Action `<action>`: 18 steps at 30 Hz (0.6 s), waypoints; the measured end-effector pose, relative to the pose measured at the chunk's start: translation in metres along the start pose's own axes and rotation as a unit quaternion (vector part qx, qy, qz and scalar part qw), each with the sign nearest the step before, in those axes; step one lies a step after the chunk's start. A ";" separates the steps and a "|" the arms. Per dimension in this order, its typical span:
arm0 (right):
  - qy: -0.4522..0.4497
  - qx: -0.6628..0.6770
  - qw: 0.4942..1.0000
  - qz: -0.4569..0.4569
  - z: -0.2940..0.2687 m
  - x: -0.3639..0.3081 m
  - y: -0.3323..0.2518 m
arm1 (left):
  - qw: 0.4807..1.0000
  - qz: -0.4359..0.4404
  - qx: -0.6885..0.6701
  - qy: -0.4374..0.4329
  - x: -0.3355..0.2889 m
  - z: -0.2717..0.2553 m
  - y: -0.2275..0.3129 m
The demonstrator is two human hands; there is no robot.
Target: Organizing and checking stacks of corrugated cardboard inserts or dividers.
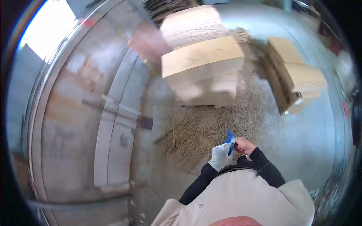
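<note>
In front of my waist, my two hands are close together on a blue-and-white work glove [229, 136]. My left hand [220, 156] wears a white glove, and its fingers are closed around the lower part of the blue-and-white one. Bare and curled, my right hand [244, 146] grips the edge of that glove from the right. Where the fingers meet, the details are small and blurred.
Thin cardboard scrap strips [203, 128] cover the floor ahead. Beyond them stand large stacks of cardboard sheets [203, 60], with another cardboard stack [298, 77] at the right. A large machine or panelled structure [75, 113] runs along the left.
</note>
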State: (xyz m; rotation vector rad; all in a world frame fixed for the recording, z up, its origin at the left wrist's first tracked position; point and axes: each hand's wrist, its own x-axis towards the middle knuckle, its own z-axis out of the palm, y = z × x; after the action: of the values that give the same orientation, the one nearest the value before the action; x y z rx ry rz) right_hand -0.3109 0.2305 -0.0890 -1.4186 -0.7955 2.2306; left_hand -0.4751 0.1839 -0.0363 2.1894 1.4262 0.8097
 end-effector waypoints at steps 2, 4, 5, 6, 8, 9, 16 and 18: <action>0.036 0.086 0.994 -0.063 0.002 0.001 0.008 | 1.000 -0.005 -0.007 0.011 0.004 0.003 -0.001; 0.112 0.157 0.968 -0.159 0.016 0.002 0.011 | 0.999 -0.042 -0.014 0.017 0.003 0.009 -0.001; 0.168 0.229 0.943 -0.173 0.020 0.002 0.004 | 0.999 -0.046 0.028 0.008 0.009 0.008 0.003; 0.177 0.286 0.925 -0.177 0.024 0.004 -0.005 | 0.998 -0.052 0.044 -0.017 0.011 0.013 0.000; 0.192 0.305 0.907 -0.217 0.026 0.012 -0.015 | 0.998 -0.054 0.035 -0.026 0.013 0.029 -0.007; 0.198 0.273 0.908 -0.250 0.025 0.019 -0.017 | 0.999 -0.050 0.012 -0.014 0.015 0.034 -0.007; 0.191 -0.096 0.854 -0.475 0.012 0.028 -0.061 | 0.992 -0.014 -0.096 -0.079 0.062 0.030 -0.017; 0.165 -0.076 0.909 -0.375 -0.002 0.020 -0.073 | 0.993 0.071 0.025 -0.096 0.079 0.034 -0.017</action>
State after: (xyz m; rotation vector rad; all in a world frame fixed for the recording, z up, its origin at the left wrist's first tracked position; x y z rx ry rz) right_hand -0.3166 0.2981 -0.0567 -1.2157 -1.1618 1.3327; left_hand -0.4400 0.2620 -0.0521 2.3555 1.2223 0.5968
